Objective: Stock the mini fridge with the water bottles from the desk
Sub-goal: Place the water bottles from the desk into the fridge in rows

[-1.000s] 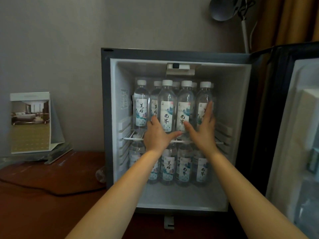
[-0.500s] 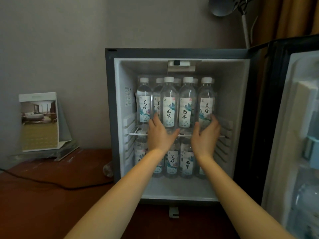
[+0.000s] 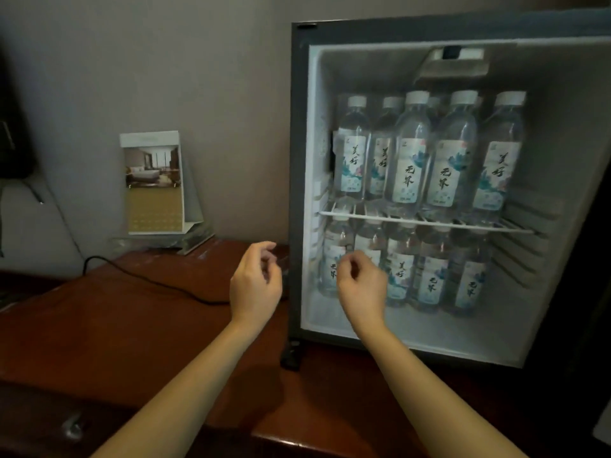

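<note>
Head view: the left hand (image 3: 256, 287) hovers over the brown surface (image 3: 132, 319) just left of the open mini fridge (image 3: 297, 160), its grip loosely curled and holding nothing. The right hand (image 3: 362, 289) hangs before the fridge's lower compartment, its grip likewise slack, fingers bent round nothing. Water bottles (image 3: 408, 166) fill the fridge, some upright on the wire shelf (image 3: 426, 222), others on the floor beneath it. A black cable (image 3: 158, 282) crosses the surface, and a photo card (image 3: 153, 183) stands against the grey wall (image 3: 215, 77).
</note>
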Available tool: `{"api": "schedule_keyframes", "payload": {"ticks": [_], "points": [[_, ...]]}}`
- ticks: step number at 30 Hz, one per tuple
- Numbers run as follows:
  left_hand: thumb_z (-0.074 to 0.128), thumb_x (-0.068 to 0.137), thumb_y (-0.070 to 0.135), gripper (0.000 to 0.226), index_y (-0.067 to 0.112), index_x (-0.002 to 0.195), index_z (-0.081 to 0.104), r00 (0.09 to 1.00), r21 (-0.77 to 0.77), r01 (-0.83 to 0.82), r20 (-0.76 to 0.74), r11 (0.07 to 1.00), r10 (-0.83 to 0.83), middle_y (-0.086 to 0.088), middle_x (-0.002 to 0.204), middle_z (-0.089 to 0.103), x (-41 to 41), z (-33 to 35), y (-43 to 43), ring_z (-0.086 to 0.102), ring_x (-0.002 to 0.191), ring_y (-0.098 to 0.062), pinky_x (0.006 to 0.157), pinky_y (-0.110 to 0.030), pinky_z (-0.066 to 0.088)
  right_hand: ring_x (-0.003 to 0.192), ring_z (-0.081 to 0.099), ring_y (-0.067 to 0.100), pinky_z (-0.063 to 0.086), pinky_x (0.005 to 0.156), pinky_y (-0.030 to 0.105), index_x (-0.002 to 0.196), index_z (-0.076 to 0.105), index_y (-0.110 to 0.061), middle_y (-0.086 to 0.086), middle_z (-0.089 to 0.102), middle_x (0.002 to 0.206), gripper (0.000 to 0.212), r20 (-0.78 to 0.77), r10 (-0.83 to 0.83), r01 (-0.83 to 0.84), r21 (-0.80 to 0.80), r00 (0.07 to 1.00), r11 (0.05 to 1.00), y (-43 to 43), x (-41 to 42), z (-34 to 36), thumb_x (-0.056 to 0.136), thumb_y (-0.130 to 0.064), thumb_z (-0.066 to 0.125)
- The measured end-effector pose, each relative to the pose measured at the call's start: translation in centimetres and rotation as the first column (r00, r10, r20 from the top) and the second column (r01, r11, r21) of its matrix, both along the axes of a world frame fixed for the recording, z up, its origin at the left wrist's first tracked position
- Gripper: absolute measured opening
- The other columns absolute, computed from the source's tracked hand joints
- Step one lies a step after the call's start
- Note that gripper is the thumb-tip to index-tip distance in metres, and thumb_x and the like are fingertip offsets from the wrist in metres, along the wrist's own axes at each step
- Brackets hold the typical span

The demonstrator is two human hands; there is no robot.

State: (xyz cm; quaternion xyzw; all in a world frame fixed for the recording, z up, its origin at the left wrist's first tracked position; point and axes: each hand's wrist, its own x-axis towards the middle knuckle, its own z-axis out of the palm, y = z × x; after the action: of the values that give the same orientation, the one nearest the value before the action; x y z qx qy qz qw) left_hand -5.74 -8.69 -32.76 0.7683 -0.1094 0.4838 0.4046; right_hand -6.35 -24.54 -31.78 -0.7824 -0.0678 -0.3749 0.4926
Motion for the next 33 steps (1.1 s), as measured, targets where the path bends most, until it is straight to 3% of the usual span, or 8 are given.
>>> {"api": "schedule_keyframes", "payload": {"ticks": [3,6,9,12,15,19,26,33], "points": [[0.054,0.083,-0.003,0.018,0.006,0.097,0.062,0.999,0.046,-0.01,0.038,0.999,0.008,0.001,0.084,0.057,0.0,0.3,1.1,0.058,0.067,-0.021,0.056,-0.034,0.048,0.071,0.054,0.015,0.047,0.064,0.021,0.085,0.053,-0.021,-0.006,0.053,0.077,0.012,0.206,-0.194,0.163,0.156,0.959,0.974,-2.5,0.5,4.5,0.091,-0.01,0.05],[0.046,0.084,0.009,0.017,0.005,0.087,0.062,0.981,0.156,0.077,0.167,0.985,-0.103,-0.002,0.078,0.056,-0.4,2.5,-1.2,0.05,0.062,-0.01,0.053,-0.021,0.042,0.1,0.053,0.025,0.045,0.087,0.034,0.108,0.053,-0.009,0.006,0.054,0.104,0.021,0.328,-0.396,0.337,0.222,0.858,0.915,-7.7,1.3,11.5,0.088,-0.008,0.05],[0.046,0.086,0.01,0.017,0.003,0.086,0.062,0.936,0.209,0.216,0.234,0.954,-0.264,-0.004,0.081,0.057,-0.3,5.3,-5.8,0.051,0.063,-0.01,0.055,-0.018,0.043,0.108,0.048,0.034,0.027,0.091,0.028,0.117,0.051,-0.003,0.016,0.056,0.116,0.034,0.401,-0.52,0.539,0.074,0.754,0.839,-11.7,1.5,17.5,0.087,-0.019,0.05],[0.058,0.086,0.005,0.023,0.003,0.11,0.056,0.933,0.132,0.333,0.094,0.934,-0.347,-0.01,0.107,0.056,0.9,8.0,-11.4,0.058,0.086,-0.016,0.072,-0.03,0.054,0.115,0.042,0.037,0.027,0.097,0.037,0.122,0.051,-0.006,0.016,0.056,0.123,0.046,0.346,-0.592,0.669,-0.165,0.727,0.725,-13.4,2.2,21.3,0.089,-0.039,0.05],[0.062,0.087,0.03,0.059,0.008,0.133,0.033,0.943,0.018,0.321,-0.098,0.947,-0.318,-0.009,0.135,0.038,2.8,10.4,-16.0,0.048,0.113,-0.018,0.085,-0.024,0.043,0.121,0.036,0.039,0.029,0.1,0.044,0.117,0.053,-0.008,0.018,0.059,0.121,0.055,0.251,-0.619,0.668,-0.32,0.744,0.672,-13.8,2.9,23.0,0.085,-0.053,0.053],[0.071,0.073,0.051,0.094,0.002,0.138,0.023,0.952,0.012,0.247,-0.19,0.969,-0.24,-0.018,0.137,0.035,5.2,11.7,-18.8,0.04,0.124,-0.033,0.094,-0.038,0.041,0.125,0.032,0.037,0.026,0.098,0.043,0.117,0.051,-0.01,0.02,0.058,0.121,0.066,0.227,-0.572,0.612,-0.385,0.788,0.691,-14.1,3.5,23.4,0.077,-0.061,0.06],[0.077,0.059,0.058,0.115,0.006,0.142,0.015,0.941,0.047,0.226,-0.268,0.973,-0.206,-0.018,0.144,0.025,6.7,11.5,-18.8,0.027,0.132,-0.033,0.102,-0.041,0.034,0.127,0.031,0.035,0.024,0.099,0.042,0.121,0.05,-0.01,0.016,0.052,0.13,0.055,0.22,-0.515,0.558,-0.399,0.829,0.728,-14.4,3.8,23.6,0.083,-0.049,0.061],[0.076,0.057,0.062,0.121,0.008,0.142,0.009,0.936,0.094,0.22,-0.3,0.971,-0.184,-0.017,0.144,0.021,6.7,11.4,-18.9,0.022,0.134,-0.033,0.106,-0.041,0.03,0.124,0.035,0.035,0.025,0.097,0.043,0.123,0.044,-0.007,0.017,0.055,0.124,0.054,0.241,-0.545,0.594,-0.404,0.803,0.696,-14.1,3.6,23.1,0.087,-0.045,0.057]]}}
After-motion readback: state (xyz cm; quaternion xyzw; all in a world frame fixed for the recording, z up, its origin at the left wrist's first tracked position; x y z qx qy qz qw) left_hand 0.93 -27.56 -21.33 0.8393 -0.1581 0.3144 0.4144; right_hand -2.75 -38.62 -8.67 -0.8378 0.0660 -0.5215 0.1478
